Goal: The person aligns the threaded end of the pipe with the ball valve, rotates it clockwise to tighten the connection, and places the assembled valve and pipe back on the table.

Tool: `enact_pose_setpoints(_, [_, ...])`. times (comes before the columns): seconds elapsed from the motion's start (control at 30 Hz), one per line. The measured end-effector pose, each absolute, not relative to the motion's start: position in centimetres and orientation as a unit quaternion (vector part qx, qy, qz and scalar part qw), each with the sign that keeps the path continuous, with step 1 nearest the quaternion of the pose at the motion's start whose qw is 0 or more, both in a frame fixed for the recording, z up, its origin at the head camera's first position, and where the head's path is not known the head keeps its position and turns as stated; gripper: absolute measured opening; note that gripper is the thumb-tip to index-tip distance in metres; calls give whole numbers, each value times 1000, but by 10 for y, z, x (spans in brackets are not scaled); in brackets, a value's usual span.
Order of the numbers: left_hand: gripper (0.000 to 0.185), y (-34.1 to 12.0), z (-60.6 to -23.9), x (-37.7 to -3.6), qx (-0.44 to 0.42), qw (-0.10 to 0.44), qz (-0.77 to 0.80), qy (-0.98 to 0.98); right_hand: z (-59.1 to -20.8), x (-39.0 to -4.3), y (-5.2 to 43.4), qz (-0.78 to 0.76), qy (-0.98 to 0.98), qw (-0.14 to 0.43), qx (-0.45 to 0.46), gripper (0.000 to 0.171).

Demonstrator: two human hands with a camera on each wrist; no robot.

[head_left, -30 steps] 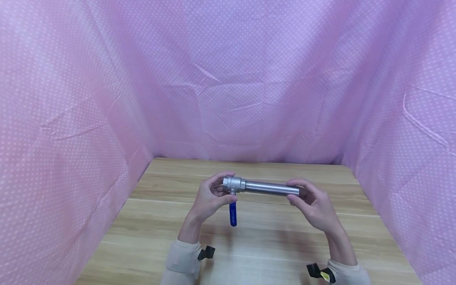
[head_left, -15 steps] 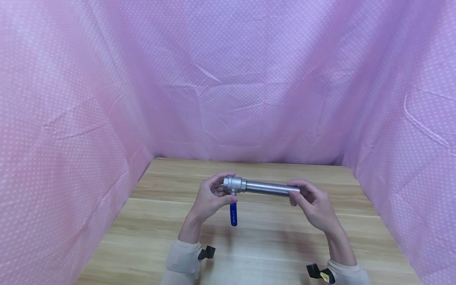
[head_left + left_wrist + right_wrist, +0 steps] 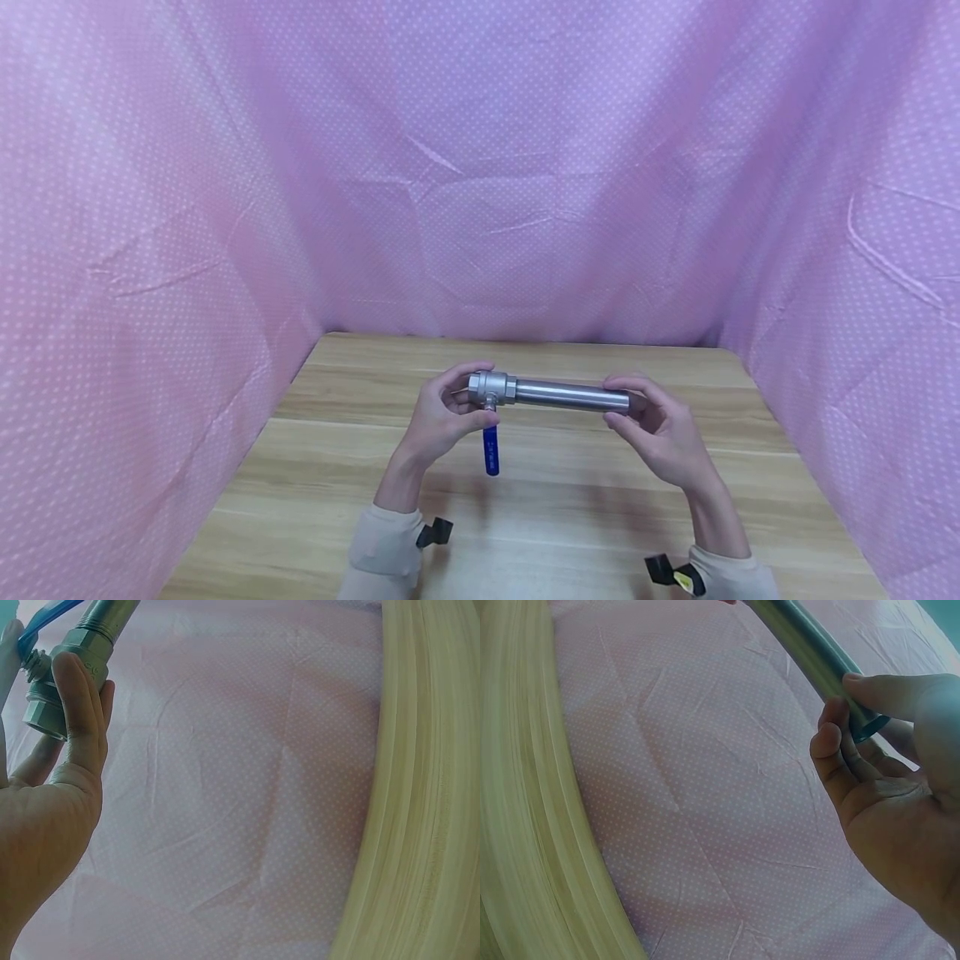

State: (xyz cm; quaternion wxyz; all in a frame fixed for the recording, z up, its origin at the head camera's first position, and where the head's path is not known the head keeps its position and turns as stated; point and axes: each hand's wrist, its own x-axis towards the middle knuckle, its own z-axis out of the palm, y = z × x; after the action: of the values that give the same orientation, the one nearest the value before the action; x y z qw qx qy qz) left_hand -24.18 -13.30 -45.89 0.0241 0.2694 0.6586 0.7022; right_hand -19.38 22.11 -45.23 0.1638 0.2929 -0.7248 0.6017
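Observation:
My left hand (image 3: 442,417) grips a silver ball valve (image 3: 492,387), its fingers behind the body and the thumb by the stem. From the valve a blue lever handle (image 3: 491,452) points toward me. A smooth steel pipe (image 3: 562,395) runs rightward out of the valve's hex end; threads (image 3: 96,628) show at the joint in the left wrist view. At the pipe's free end my right hand (image 3: 663,433) pinches it between thumb and fingers. In the right wrist view the fingers (image 3: 831,746) curl by the pipe's open end. Valve and pipe are held up above the table, nearly level.
Beneath the hands lies a wood-grain table (image 3: 555,533). Pink dotted cloth (image 3: 480,208) hangs behind it and along both sides. Black straps with small mounts (image 3: 435,532) sit at both sleeve cuffs.
My right thumb rose onto the pipe's near side half a second ago and is now back lower at its underside. The left hand, valve and pipe stay nearly in place.

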Motion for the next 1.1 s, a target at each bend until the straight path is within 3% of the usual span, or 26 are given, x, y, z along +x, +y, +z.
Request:
enact_pose_setpoints(0.53, [81, -131, -457, -239, 261, 28, 705, 659, -452, -192, 223, 561, -765, 177, 263, 36])
enact_pose_setpoints(0.87, [75, -130, -459, -237, 254, 32, 707, 660, -455, -193, 224, 564, -760, 184, 265, 32])
enact_pose_setpoints(1.1, [78, -129, -458, -235, 253, 29, 706, 661, -455, -193, 225, 593, -735, 164, 285, 43])
